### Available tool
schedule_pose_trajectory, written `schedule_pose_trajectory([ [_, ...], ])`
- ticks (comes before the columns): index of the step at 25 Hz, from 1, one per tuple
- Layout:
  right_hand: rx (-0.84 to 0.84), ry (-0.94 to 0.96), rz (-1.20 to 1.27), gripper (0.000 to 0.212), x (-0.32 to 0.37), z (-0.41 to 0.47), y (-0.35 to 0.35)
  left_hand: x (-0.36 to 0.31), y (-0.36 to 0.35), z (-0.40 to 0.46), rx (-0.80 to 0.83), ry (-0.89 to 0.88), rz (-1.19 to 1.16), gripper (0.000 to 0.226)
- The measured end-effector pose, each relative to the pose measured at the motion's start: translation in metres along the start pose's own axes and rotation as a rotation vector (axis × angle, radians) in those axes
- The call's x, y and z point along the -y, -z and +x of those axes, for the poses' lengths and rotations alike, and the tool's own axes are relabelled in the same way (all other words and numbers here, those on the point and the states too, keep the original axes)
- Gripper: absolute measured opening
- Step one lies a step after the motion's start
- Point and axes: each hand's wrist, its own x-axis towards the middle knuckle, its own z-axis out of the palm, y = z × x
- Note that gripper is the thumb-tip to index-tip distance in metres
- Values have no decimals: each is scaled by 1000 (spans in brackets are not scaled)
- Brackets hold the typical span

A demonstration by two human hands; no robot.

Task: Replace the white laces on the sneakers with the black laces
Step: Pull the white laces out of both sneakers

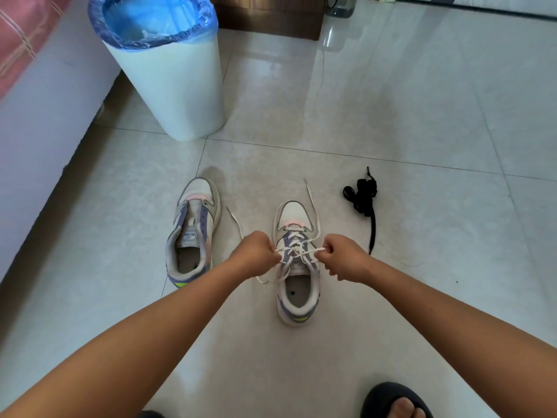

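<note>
Two white sneakers with purple and pink trim stand on the tiled floor, toes pointing away from me. The left sneaker [193, 233] has no lace in its eyelets. The right sneaker [297, 263] carries a loosened white lace [312, 211], its ends trailing past the toe and to the left. My left hand [256, 251] and my right hand [339, 254] each pinch a strand of this lace over the tongue, one on either side. A bundle of black laces [363, 197] lies on the floor to the right of the sneakers.
A white bin with a blue liner [168, 70] stands behind the left sneaker. A bed edge [36, 116] runs along the left. My foot in a dark slipper [394, 399] shows at the bottom right. A wooden cabinet base [268, 16] is far back.
</note>
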Motion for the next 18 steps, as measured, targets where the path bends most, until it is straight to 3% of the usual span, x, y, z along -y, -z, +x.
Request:
schedule_pose_trajectory([
  [2, -103, 83, -440, 20, -7, 3, 4, 4, 5, 0, -213, -148, 566, 11],
  [4, -169, 139, -629, 18, -15, 1, 1, 8, 3, 1, -279, -216, 718, 17],
  [6, -189, 42, -429, 25, -19, 0, -8, 7, 1, 3, -181, -60, 368, 17],
  [8, -77, -211, 176, 37, -13, -1, -12, 3, 1, 4, 50, 191, -175, 25],
  [10, 96, -350, 562, 41, -6, -4, -13, 0, 2, 1, 240, 300, -418, 29],
  [12, 188, -303, 640, 38, -3, -3, -9, -1, 3, -2, 280, 282, -480, 23],
  [15, 186, -173, 652, 25, -5, 0, -4, 4, 4, 0, 198, 158, -472, 19],
  [18, 25, -88, 423, 26, -8, 6, -1, 8, 9, 1, 9, -50, -41, 17],
])
